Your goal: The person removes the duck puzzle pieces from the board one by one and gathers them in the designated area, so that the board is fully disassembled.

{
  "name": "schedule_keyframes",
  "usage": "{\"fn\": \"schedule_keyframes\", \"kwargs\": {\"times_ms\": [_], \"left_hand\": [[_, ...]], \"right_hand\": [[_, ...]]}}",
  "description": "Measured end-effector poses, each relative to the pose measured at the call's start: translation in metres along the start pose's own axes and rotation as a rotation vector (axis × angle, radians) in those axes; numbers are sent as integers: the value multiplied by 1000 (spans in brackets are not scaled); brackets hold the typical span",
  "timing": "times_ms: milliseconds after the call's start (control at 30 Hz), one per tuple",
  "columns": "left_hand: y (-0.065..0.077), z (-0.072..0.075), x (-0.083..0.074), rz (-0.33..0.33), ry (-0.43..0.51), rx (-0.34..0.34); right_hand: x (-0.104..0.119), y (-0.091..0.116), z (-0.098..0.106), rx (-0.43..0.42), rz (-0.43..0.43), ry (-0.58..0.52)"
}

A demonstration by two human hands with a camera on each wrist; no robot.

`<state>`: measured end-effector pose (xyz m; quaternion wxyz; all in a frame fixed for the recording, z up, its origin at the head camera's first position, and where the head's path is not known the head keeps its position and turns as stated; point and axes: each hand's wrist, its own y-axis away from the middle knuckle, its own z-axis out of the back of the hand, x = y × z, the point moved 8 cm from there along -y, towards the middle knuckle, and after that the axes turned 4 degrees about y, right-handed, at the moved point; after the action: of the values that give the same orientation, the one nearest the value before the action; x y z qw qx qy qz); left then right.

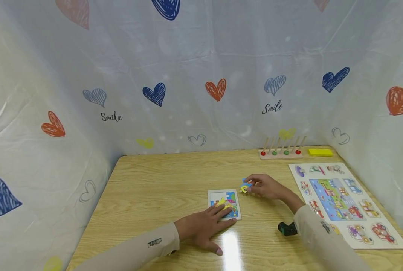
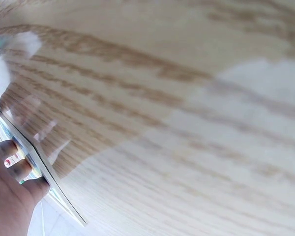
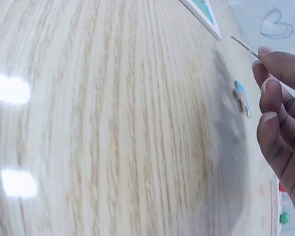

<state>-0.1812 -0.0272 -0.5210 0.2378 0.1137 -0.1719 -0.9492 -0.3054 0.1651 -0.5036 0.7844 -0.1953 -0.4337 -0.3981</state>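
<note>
My left hand [image 1: 206,227] lies with spread fingers across the small framed jigsaw puzzle [image 1: 239,210], which is partly filled and shows a pale bare patch at its upper left. In the left wrist view, the fingers of the left hand [image 2: 12,184] rest over the puzzle's frame [image 2: 64,199]. To the right, my right hand [image 1: 264,186] pinches a yellow jigsaw piece [image 1: 244,189] between thumb and finger. The right wrist view shows that piece [image 3: 245,46] edge-on, above the table. A second, blue jigsaw piece [image 3: 242,98] lies on the table near the right fingers.
A large vehicle puzzle board [image 1: 296,180] lies on the right, partly behind the right sleeve. At the back stand a peg rack [image 1: 279,155] with red and green beads and a yellow block [image 1: 320,152]. A dark object [image 1: 287,229] sits beside the right forearm.
</note>
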Motion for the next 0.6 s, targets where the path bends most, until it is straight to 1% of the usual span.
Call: {"fn": "schedule_keyframes", "kwargs": {"times_ms": [267, 433, 600], "left_hand": [[0, 1, -1, -9, -3, -9], [0, 1, -1, -5, -3, -12], [1, 1, -1, -4, -1, -11]], "right_hand": [[-10, 10, 18, -59, -54, 0], [-16, 13, 23, -84, -54, -15], [-20, 16, 28, -118, -81, -15]]}}
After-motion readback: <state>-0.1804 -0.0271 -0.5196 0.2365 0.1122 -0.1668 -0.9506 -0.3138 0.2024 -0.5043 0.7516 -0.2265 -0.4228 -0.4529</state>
